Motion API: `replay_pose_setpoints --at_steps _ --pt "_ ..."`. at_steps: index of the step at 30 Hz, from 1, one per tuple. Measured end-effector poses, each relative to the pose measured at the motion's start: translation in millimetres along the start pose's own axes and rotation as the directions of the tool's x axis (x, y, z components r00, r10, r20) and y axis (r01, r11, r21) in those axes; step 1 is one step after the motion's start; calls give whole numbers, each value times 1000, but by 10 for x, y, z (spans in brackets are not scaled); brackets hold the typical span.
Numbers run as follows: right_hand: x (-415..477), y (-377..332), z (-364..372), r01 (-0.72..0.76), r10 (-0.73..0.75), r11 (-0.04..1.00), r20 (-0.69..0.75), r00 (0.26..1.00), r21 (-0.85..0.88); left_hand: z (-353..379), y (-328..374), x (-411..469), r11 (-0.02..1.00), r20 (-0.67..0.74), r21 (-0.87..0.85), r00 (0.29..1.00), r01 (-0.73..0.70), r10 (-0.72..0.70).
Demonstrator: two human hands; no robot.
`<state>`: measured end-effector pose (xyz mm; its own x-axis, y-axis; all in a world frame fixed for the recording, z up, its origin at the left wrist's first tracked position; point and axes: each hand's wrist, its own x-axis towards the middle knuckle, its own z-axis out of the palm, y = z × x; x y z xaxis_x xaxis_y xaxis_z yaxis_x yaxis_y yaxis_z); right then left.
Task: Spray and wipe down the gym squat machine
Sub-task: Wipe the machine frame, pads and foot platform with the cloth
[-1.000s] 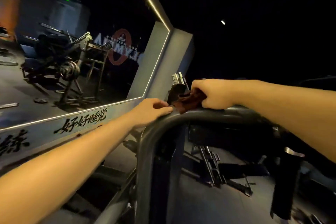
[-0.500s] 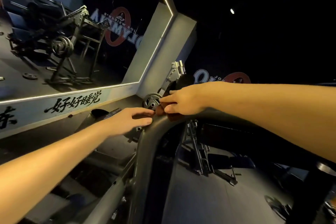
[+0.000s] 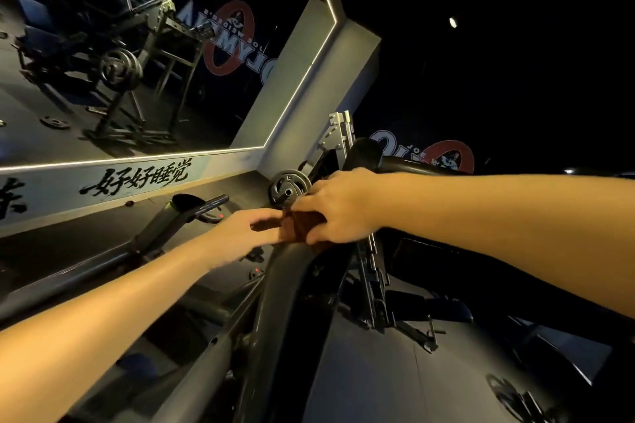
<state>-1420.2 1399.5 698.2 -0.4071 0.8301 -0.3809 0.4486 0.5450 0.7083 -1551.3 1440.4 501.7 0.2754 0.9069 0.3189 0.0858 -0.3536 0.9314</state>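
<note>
You're holding the cloth (image 3: 302, 225) under your right hand (image 3: 340, 206) on the top bend of the machine frame tube (image 3: 285, 285), mid view. Your left hand (image 3: 240, 233) is lying just left of it, fingers (image 3: 264, 215) touching the cloth's edge. The weight plate (image 3: 288, 187) is sitting right behind both hands, and the padded bar (image 3: 364, 151) is sitting behind and right of the plate. The mirror (image 3: 137, 62) is filling the upper left, with the lettered wall strip (image 3: 137, 180) running along below it. The floor (image 3: 378, 371) is lying below and right of the tube.
</note>
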Motion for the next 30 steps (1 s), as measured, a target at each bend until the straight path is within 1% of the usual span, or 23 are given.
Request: replay_pose_setpoints --at_steps 3,5,8,10,12,15,18,20,23,24,27,29,30 --pt "39 134 -60 -41 28 980 69 997 193 8 -7 -5 1000 -12 -11 1000 -12 12" --pt "-126 326 -61 -105 69 948 128 989 302 19 -4 19 999 -18 -21 999 -34 33" --pt "-512 726 -43 -282 197 867 237 951 411 83 60 73 998 -48 -27 997 -65 63" --pt "-701 934 -7 -387 245 780 329 912 492 103 103 90 996 -59 -42 996 -75 73" --pt "-676 1029 10 -410 236 728 360 903 550 102 109 97 993 -56 -59 994 -100 96" --pt "-308 929 -34 -378 185 733 368 911 566 97 146 81 996 -64 -51 995 -78 75" --pt "62 731 -81 -334 130 793 396 909 509 119 159 95 995 -86 -46 993 -90 86" --pt "88 659 -93 -316 150 838 369 917 445 134 185 105 995 -91 -58 993 -85 80" --pt "-238 617 -22 -227 150 890 218 964 395 159 280 119 996 -79 -44 994 -82 78" --pt "-396 595 20 -192 142 915 160 977 355 167 321 123 995 -74 -50 993 -91 87" --pt "-929 523 194 -116 114 990 32 993 83 155 466 172 987 -81 -40 985 -153 149" --pt "-1271 527 322 -89 88 995 -12 996 -52 146 599 223 982 -74 13 979 -188 188" --pt "-1378 543 368 -104 102 991 -25 994 -88 145 656 241 980 -68 37 978 -196 198"
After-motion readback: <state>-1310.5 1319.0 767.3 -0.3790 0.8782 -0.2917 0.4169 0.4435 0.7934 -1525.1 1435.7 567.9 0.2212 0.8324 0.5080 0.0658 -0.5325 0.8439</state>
